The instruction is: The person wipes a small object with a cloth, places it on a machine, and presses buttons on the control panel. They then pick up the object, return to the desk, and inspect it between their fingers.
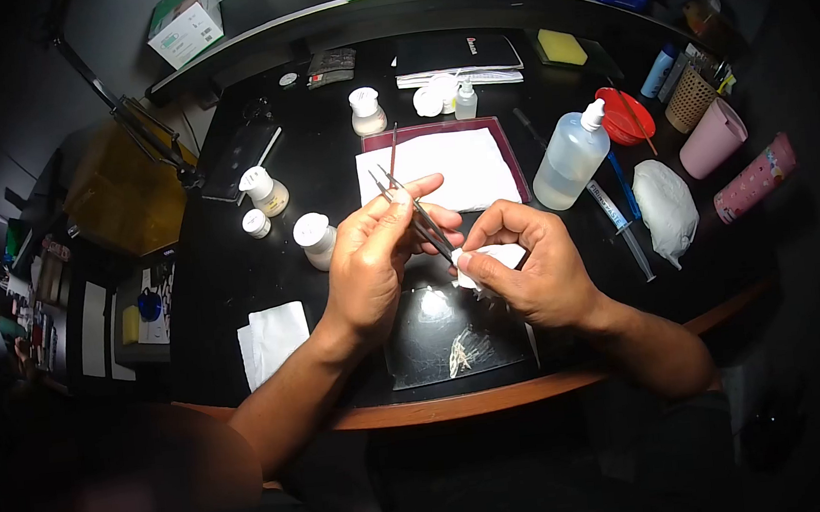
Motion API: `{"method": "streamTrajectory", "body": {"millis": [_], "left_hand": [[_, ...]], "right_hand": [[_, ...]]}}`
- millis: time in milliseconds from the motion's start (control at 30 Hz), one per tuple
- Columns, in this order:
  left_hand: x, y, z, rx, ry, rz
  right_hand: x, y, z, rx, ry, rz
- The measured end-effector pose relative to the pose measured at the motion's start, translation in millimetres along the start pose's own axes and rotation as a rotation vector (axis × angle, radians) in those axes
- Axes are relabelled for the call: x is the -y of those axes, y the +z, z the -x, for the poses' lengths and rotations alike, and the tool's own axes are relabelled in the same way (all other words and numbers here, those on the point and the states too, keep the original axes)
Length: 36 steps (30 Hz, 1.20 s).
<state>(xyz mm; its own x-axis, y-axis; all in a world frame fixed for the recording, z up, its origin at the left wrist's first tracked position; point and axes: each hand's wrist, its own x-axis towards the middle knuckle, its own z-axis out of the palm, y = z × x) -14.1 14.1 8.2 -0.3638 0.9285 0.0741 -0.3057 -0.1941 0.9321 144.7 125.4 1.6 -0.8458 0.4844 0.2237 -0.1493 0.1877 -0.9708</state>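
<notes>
My left hand (371, 261) is closed around dark metal tweezers (430, 225), whose two tips point up and away to the left. My right hand (540, 269) pinches a white tissue (502, 254) against the lower end of the tweezers. Below both hands lies a dark glossy plate (417, 361), with a small cluster of thin whitish pieces (459, 351) on it. Behind the hands, a white paper sheet (460, 159) rests on a maroon board (512, 154), and a thin reddish stick (394, 145) stands out near its left side.
White-topped jars (314, 239) stand to the left, near a folded white cloth (279, 336). On the right are a large squeeze bottle (569, 159), a syringe (620, 228), a red bowl (627, 118) and a white bundle (666, 212). A wooden edge (462, 404) borders the front.
</notes>
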Motion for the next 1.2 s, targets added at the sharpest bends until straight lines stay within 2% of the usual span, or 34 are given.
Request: {"method": "streamTrajectory", "body": {"millis": [100,400,700,867,1000,1100,1200], "left_hand": [[0,-1,0,0.05,0.021,0.007],[3,-1,-2,0.124,0.086,-0.097],[11,10,3,0.157,0.104,-0.131],[18,2,4,0.13,0.115,-0.268],[18,7,3,0.074,0.153,-0.204],[19,6,2,0.041,0.194,-0.2],[16,5,0,0.005,0.24,-0.23]], "right_hand": [[2,-4,-1,0.0,0.009,0.056],[0,-4,-4,-0.031,-0.062,-0.052],[-1,-13,-6,-0.036,0.101,-0.07],[-8,-12,-7,-0.045,0.061,-0.07],[-6,-11,-6,-0.031,0.117,-0.072],[-10,-8,-7,-0.008,0.027,-0.037],[-12,-9,-5,-0.001,0.046,0.048]]}}
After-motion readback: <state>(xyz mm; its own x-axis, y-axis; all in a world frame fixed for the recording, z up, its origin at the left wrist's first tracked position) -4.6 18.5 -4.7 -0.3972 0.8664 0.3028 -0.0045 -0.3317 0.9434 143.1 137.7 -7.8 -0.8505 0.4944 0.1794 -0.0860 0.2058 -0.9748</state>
